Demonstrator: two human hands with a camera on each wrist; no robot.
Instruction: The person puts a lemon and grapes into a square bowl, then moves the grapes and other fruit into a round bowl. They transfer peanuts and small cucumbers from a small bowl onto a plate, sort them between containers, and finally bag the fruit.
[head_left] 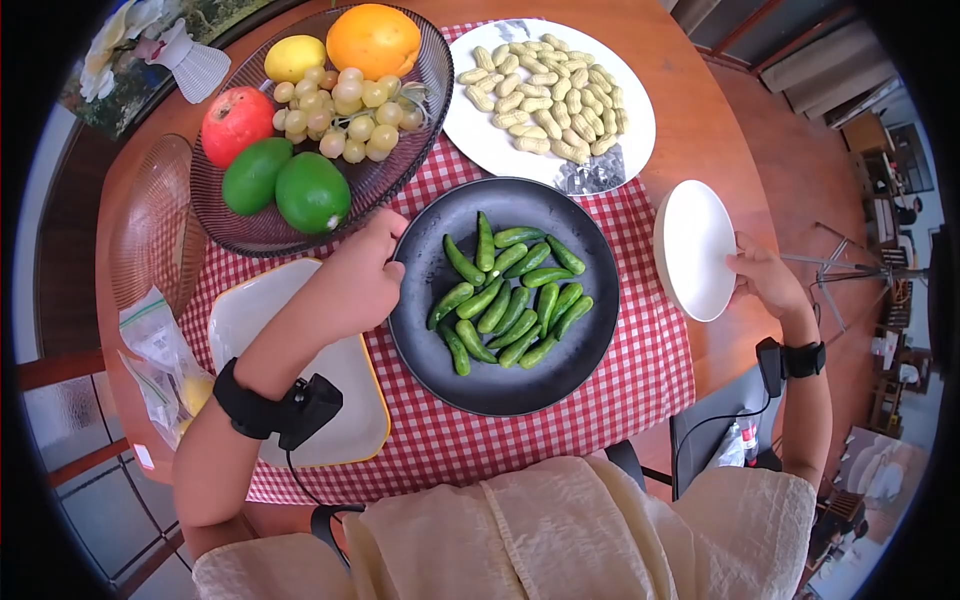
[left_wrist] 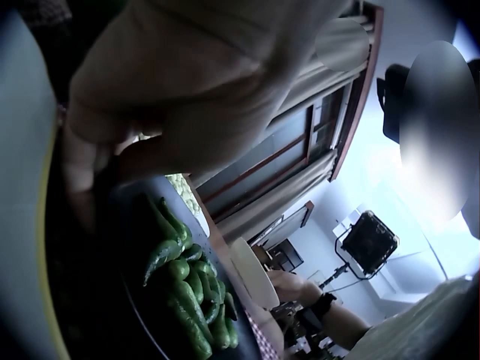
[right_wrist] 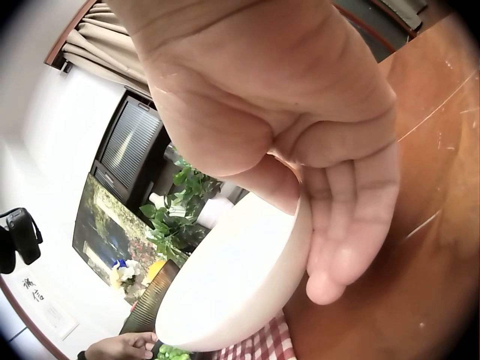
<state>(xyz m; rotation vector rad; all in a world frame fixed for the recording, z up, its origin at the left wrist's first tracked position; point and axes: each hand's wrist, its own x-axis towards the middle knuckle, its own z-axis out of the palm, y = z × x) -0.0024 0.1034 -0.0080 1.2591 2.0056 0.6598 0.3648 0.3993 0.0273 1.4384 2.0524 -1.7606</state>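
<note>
A black plate [head_left: 430,340] with many small green peppers [head_left: 515,310] lies on the checked cloth. My left hand [head_left: 355,270] grips the plate's left rim with curled fingers; in the left wrist view the hand [left_wrist: 172,90] is beside the peppers [left_wrist: 191,292]. On the right, my right hand [head_left: 768,275] holds a white bowl [head_left: 693,250] tilted on its side by the rim. The right wrist view shows the thumb inside the bowl [right_wrist: 232,277] and the fingers of the hand [right_wrist: 285,112] along its outside.
A fruit bowl [head_left: 420,190] stands at the back left, an oval plate of peanuts [head_left: 480,135] at the back. Left of the black plate lies a rectangular tray [head_left: 350,400], with plastic bags [head_left: 160,350] and a ribbed glass dish [head_left: 145,230] further left.
</note>
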